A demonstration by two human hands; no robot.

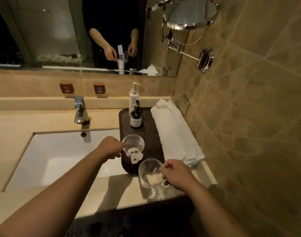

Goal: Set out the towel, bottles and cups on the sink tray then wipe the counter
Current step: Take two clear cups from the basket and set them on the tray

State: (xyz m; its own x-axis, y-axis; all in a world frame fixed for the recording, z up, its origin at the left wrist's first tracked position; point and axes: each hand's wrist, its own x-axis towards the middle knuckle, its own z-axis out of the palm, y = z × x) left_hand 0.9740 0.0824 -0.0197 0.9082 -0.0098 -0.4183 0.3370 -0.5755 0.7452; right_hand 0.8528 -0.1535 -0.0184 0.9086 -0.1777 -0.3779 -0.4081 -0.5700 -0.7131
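A dark tray (149, 134) lies on the counter right of the sink. At its back stand a white pump bottle (134, 97) and, in front of it, a dark pump bottle (136, 118). A rolled white towel (175, 134) lies along the tray's right side. My left hand (110, 147) grips a clear glass cup (133, 142) with a white paper label, standing on the tray's front part. My right hand (175, 173) holds a second clear glass cup (150, 171) at the tray's front edge, over the counter.
A white sink basin (60, 159) fills the left, with a chrome faucet (80, 110) behind it. The beige counter (112, 194) runs along the front. A tiled wall stands close on the right, with a round chrome mirror (190, 13) on an arm.
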